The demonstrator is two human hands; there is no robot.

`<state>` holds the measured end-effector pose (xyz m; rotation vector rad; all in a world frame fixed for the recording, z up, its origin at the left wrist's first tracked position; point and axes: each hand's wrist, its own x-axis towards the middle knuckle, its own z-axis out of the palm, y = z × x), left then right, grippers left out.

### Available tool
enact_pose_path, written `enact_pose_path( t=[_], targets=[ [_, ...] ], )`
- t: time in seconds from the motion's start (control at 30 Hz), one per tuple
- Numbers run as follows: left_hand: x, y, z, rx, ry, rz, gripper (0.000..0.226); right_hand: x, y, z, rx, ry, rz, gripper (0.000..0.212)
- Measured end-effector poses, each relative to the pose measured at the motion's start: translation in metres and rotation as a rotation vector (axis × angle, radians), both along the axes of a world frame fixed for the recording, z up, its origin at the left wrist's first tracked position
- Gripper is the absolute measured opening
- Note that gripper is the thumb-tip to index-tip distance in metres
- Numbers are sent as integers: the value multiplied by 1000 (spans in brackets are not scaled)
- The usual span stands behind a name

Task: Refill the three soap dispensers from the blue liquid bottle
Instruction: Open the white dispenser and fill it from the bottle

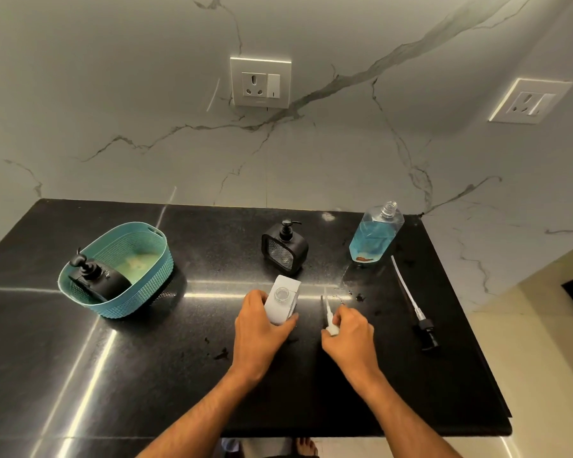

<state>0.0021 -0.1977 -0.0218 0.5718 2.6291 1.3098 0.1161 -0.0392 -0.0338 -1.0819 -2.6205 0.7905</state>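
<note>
Your right hand (348,332) pinches the white pump head (332,328), its tube pointing away from you. The white dispenser (283,304), gripped by your left hand (262,325), stands just left, mouth open upward; the blue liquid bottle (376,234) stands farther off, beyond-right.

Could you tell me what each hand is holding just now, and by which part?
The left hand grips the white dispenser by its near sides. The right hand pinches the white pump at its head end.

Left hand (262,328) gripping, thumb out; right hand (349,335) fingers (328,340) pinching.
</note>
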Motion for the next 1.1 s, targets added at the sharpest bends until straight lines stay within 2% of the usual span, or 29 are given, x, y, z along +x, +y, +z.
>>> enact_pose_path(
  t=[0.27, 0.47, 0.67, 0.87, 1.0, 1.1],
  targets=[
    [14, 1, 0, 6, -52, 3, 81, -3, 0, -18, 12, -18, 43, 39],
    [18, -5, -7, 28, -14, 0, 63, -3, 0, -25, 2, -33, 46, 48],
    [17, -5, -10, 60, -52, 0, 61, -4, 4, -28, 23, -16, 38, 53],
    [17, 0, -8, 87, -60, 5, 59, -6, 33, -15, -7, 299, -38, 35],
    [15, 8, -1, 106, -57, -8, 58, -8, 76, -2, -92, 520, -154, 49],
    [15, 14, 0, 112, -52, -19, 57, -13, 109, 5, -181, 589, -241, 65]
  ],
)
